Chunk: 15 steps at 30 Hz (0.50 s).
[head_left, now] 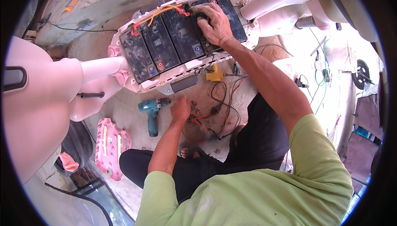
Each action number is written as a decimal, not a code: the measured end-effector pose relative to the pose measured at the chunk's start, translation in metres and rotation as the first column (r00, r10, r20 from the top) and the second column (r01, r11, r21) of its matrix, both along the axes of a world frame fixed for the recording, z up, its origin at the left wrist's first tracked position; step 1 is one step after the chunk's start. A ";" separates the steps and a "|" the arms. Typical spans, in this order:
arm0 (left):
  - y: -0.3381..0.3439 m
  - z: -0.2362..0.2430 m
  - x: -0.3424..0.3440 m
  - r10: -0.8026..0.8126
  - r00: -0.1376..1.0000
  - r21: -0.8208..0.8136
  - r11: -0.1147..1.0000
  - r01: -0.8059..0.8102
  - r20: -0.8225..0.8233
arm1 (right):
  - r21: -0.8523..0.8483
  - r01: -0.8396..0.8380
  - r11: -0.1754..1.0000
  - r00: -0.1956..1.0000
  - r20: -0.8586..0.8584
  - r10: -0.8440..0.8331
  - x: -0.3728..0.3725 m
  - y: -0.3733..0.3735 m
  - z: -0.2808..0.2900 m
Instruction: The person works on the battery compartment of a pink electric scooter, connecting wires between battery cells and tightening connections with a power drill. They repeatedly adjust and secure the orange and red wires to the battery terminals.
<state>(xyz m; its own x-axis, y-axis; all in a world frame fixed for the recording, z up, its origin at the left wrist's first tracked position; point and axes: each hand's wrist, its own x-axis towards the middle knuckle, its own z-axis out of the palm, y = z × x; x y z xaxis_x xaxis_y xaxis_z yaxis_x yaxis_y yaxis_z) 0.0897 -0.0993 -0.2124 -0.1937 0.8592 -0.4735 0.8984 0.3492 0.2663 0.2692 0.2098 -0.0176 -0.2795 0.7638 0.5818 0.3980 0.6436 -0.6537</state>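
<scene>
Several black batteries point(173, 33) sit side by side in a pale pink scooter's open floor compartment point(140, 88). My right hand point(216, 24) rests over the batteries on the right, its bent fingers apart, their tips by the terminals along the far edge. Orange wires point(159, 11) link red-marked terminals there. Down on the floor, my left hand point(180, 109) is closed beside a scatter of small screws point(193, 103). Whatever it may hold is hidden. Just left of it lies a teal cordless drill point(151, 114), its chuck close to my knuckles.
A pink plastic cover point(111, 147) lies at the left near my knee. A yellow connector point(214, 74) hangs below the compartment, with black and red cables point(225, 102) on the floor. Scooter bodywork point(41, 98) rises on the left. An orange-handled cutter point(72, 2) lies far left.
</scene>
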 end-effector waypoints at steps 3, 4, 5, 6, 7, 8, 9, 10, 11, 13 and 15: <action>0.000 -0.005 0.001 -0.022 1.000 -0.023 0.999 0.023 0.015 | -0.088 -0.007 0.996 0.999 -0.048 0.003 0.005 -0.002 0.003; 0.000 -0.006 0.001 -0.024 1.000 -0.017 1.000 0.025 0.016 | -0.115 -0.012 0.993 0.998 -0.064 0.005 0.006 -0.002 0.004; 0.000 -0.006 0.002 -0.025 1.000 -0.011 1.000 0.025 0.016 | -0.098 -0.013 0.995 0.998 -0.063 0.007 0.007 0.000 0.003; 0.001 -0.001 0.004 -0.020 1.000 0.009 1.000 0.020 0.016 | -0.105 -0.017 0.994 0.997 -0.078 0.008 0.008 0.002 0.003; 0.001 0.005 0.008 -0.014 1.000 0.030 0.999 0.013 0.015 | -0.112 -0.021 0.993 0.996 -0.094 0.011 0.009 0.001 0.002; 0.001 0.010 0.010 -0.007 1.000 0.050 0.999 0.006 0.015 | -0.119 -0.027 0.993 0.994 -0.109 0.014 0.010 0.002 0.001; 0.000 0.015 0.009 -0.017 1.000 0.063 0.998 0.016 0.019 | -0.116 -0.032 0.993 0.992 -0.126 0.017 0.010 0.001 0.001; 0.000 0.020 0.008 -0.026 0.999 0.076 0.997 0.025 0.022 | -0.114 -0.037 0.993 0.990 -0.139 0.021 0.010 0.002 0.001; 0.000 0.025 0.007 -0.035 0.999 0.089 0.996 0.032 0.025 | -0.112 -0.043 0.993 0.988 -0.153 0.026 0.010 0.002 0.002; 0.006 0.050 0.001 -0.077 0.996 0.017 0.997 0.076 0.047 | -0.165 -0.072 0.984 0.981 -0.189 0.040 0.010 0.002 0.000; 0.011 0.083 -0.004 -0.117 0.990 0.002 0.993 0.117 0.083 | -0.159 -0.088 0.983 0.977 -0.208 0.054 0.012 0.004 0.000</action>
<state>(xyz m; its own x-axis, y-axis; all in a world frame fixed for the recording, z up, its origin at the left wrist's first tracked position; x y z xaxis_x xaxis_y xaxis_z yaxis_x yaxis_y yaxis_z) 0.0861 -0.0881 -0.1298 -0.0516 0.8724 -0.4860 0.9079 0.2437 0.3411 0.2811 0.2133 -0.0172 -0.2260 0.8371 0.4983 0.2036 0.5408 -0.8161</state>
